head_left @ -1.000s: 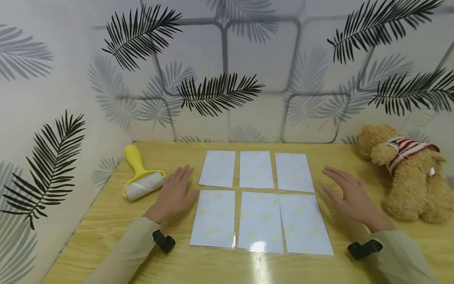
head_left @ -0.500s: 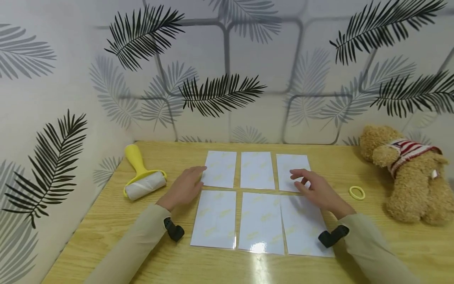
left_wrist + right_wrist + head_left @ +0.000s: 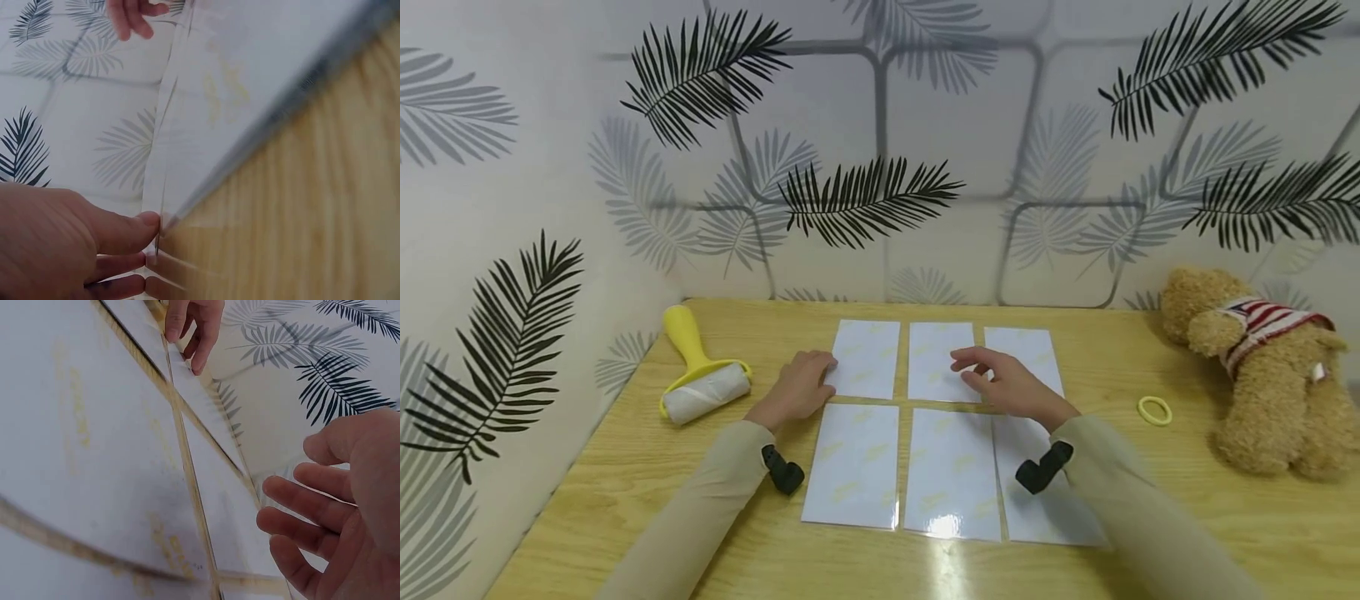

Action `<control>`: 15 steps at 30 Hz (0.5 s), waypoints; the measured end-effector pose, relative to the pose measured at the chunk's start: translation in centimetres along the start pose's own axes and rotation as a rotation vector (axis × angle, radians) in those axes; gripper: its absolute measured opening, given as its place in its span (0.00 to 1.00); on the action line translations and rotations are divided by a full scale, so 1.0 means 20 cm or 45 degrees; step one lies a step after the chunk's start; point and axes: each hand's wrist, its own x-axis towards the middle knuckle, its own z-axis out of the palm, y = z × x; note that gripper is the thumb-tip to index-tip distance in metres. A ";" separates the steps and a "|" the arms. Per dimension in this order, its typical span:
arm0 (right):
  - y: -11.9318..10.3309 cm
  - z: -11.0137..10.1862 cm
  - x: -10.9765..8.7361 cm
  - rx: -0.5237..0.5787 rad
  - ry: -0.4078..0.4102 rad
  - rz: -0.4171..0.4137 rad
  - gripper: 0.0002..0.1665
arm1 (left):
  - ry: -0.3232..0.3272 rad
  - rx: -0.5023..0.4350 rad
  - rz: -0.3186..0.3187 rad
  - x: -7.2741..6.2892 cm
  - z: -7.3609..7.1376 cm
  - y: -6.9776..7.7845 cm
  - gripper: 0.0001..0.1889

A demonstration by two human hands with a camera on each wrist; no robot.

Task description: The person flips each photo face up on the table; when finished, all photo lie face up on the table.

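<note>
Sheet nearest the surface's back-left corner touches left hand, grip unclear; right hand hovers, fingers loosely parted.

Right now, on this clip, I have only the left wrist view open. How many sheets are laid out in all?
Observer: The head view shows six white sheets, in two rows of three.
Operator: My view cuts off most of the right hand. Is it holding anything?
Observer: No. The right wrist view shows its fingers loosely curled, with nothing in them.
</note>
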 end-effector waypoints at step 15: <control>-0.14 0.17 0.24 0.614 -0.323 0.254 0.32 | 0.059 -0.023 0.008 0.01 0.01 -0.03 0.19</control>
